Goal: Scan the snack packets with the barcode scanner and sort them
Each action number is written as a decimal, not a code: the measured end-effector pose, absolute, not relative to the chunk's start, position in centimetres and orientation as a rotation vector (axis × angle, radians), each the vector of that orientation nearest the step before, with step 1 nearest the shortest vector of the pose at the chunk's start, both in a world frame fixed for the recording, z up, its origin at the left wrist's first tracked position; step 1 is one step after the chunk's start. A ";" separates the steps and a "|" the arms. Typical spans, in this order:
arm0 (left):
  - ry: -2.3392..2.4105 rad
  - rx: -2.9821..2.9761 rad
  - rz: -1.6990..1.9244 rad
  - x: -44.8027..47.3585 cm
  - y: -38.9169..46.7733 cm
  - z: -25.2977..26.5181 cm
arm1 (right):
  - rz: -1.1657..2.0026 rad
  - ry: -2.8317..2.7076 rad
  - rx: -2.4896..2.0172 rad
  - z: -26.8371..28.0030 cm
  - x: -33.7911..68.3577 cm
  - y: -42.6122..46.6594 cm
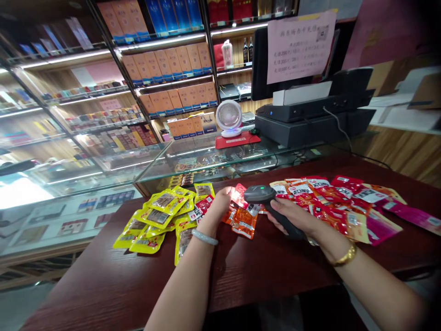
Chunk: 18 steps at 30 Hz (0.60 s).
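The bare left forearm (186,276) is slanting from the near edge toward the far right, and the left wrist (208,225) is running almost in line with it. The left hand (221,205) is pinching, its fingers (228,191) bunching toward the far side. The right forearm (375,282) is angling from the near right corner toward the far left, its wrist (329,241) lying nearly straight. The right hand (294,215) is gripping, with its fingers curling under. Both hands are facing inward near each other without touching, the left sitting slightly farther away.
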<state>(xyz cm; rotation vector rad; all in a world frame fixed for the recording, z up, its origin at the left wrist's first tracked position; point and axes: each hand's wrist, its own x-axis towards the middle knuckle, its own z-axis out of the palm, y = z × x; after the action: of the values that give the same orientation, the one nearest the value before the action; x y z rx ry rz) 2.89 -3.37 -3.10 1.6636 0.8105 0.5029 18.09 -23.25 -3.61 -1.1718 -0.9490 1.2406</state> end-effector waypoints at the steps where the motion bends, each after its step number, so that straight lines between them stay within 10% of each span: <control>1: 0.803 1.707 0.575 2.9 -3.3 -3.3 | 1.238 -0.941 -1.171 -3.5 18.1 -23.3; 10: 0.475 1.338 0.515 4.1 -5.6 -3.0 | 1.269 -0.910 -1.147 -3.2 18.1 -23.4; 18: 0.823 2.800 0.153 1.7 -4.5 -2.1 | 1.272 -0.905 -1.159 -3.4 18.3 -23.4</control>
<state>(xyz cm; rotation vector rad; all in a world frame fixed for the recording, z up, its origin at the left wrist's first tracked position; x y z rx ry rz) 1.73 -4.52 -2.07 2.7999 0.8232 0.1529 18.28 -23.38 -3.40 -1.1594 -0.9054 1.2723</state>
